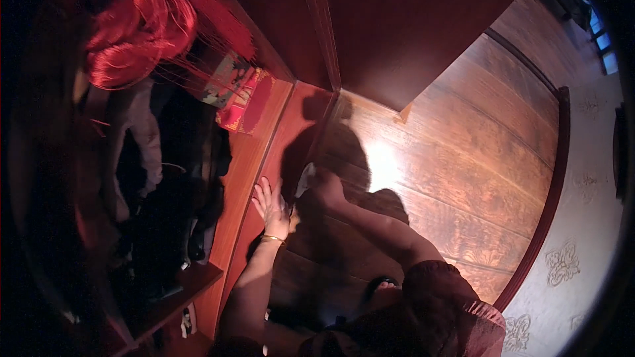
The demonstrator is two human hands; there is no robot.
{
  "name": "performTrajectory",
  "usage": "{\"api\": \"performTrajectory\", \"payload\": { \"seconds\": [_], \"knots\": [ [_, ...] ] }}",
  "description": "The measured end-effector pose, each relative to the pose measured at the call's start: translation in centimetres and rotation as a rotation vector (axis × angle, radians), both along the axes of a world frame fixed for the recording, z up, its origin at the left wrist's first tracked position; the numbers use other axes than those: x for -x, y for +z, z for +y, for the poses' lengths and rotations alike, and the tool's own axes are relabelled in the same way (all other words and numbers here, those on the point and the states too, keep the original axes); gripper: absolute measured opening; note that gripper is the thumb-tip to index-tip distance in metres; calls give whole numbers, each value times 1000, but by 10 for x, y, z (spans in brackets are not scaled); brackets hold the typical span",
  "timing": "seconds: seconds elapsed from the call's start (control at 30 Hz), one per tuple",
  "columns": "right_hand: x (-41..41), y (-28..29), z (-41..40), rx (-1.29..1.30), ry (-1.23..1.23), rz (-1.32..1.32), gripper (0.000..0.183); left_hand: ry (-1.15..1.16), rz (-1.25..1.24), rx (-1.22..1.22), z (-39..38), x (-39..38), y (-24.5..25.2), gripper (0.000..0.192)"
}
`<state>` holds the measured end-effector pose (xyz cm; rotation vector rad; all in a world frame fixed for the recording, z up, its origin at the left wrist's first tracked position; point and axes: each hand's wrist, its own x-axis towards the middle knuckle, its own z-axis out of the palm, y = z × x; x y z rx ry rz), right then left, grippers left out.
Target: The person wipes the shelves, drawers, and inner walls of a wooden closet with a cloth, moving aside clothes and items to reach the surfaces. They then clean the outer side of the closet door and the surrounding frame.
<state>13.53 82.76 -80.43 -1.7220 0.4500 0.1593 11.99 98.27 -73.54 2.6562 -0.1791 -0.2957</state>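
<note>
Fingers spread, my left hand (272,210) rests against the reddish wooden base panel (254,215) of a cabinet; a gold-coloured bangle is on its wrist. To its right, my right hand (328,189) is in shadow near the foot of the panel, by the floor, closed on a pale cloth (305,180). The shadow blurs the outline of its fingers.
Dark clothes hang in the cabinet at left, with a red tasselled bundle (144,29) and red patterned packets (245,104) above. An open cabinet door (407,20) stands over the wooden plank floor (461,158). A foot in a dark slipper (384,285) is below; patterned wall at right.
</note>
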Motion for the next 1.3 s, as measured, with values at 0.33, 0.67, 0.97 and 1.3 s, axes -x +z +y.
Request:
{"api": "performTrajectory", "payload": {
  "seconds": [0.33,0.67,0.97,1.3],
  "knots": [
    [-96,10,58,-224,-339,250,54,-68,225,-233,36,-11,18,76],
    [-151,26,-81,383,-567,-365,47,-317,144,-312,-12,-27,50,65],
    [-123,331,-154,207,47,-999,54,-328,-52,-326,6,-18,27,59],
    [-222,540,-118,728,-298,-1798,48,-267,-326,-234,-1,-15,13,48]
  ]
}}
